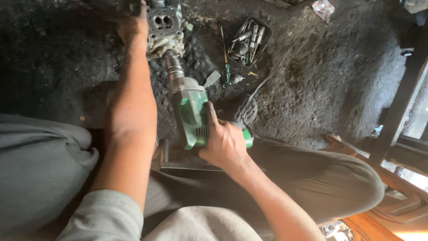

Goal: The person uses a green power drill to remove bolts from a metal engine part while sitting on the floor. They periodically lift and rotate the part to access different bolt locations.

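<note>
A seated person works low over a black, oil-caked dirt floor (pixel 321 85), knees in grey trousers closing in on both sides and leaving only a narrow lane of ground between them; to the right the floor stays open as far as a dark slanted metal bar (pixel 401 102) and the curved rim of a brown wooden piece (pixel 388 196) at the frame's lower right corner; the right hand (pixel 225 143) wraps shut around the rear grip of a single green power drill (pixel 191 114), thumb lying along the plastic housing, its steel nose pointed away and pressed into one grey cast-metal engine part (pixel 164 27) at the top edge of the frame; that part shows two round bores side by side in its rough, grimy face; the left hand (pixel 133 27) rests against the part's left side, arm stretched straight out, though its fingers run out of view and whether they are curled or spread cannot be told; a black cable loops on the ground just beside the drill's rear; one small black rectangular tray (pixel 265 27) sits near, up and right of the drill, filled with a jumble of metal bits and sockets too tangled to count; one green-handled screwdriver (pixel 226 62) lies just left of the tray.
</note>
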`<state>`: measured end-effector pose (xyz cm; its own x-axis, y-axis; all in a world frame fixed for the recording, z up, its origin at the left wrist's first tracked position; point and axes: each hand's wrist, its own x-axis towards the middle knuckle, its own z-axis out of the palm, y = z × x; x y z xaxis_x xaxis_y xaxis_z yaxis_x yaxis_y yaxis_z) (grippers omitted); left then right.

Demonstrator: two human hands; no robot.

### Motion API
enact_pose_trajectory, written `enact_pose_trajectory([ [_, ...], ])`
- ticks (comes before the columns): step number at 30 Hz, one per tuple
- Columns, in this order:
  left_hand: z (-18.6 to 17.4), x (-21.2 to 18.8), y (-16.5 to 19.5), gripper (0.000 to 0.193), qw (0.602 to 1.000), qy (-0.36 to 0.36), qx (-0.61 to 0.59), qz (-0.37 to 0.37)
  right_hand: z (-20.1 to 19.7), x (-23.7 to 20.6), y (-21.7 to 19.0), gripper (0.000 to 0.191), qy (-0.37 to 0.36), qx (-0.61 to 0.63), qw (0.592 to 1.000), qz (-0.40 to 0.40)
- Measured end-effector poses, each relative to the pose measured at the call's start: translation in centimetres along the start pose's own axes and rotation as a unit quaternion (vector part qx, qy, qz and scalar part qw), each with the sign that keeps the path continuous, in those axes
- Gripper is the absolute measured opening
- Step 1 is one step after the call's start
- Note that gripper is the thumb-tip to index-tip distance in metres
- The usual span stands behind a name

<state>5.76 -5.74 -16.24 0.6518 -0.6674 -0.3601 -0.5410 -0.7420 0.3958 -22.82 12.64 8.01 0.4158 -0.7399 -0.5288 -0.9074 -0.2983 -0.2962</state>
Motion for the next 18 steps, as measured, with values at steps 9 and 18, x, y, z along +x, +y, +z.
enact_pose_trajectory([
  [9, 0.7, -1.6, 1.2, 0.065, 1.000, 0.028, 0.006, -0.004, 1.1, 0.4, -0.2, 0.129, 0.068, -0.105, 0.992, -0.034],
  [18, -0.9, -2.4, 2.3, 0.078, 0.999, 0.015, -0.028, -0.007, -1.7, 1.0, -0.1, 0.115, -0.039, -0.062, 0.996, 0.051],
])
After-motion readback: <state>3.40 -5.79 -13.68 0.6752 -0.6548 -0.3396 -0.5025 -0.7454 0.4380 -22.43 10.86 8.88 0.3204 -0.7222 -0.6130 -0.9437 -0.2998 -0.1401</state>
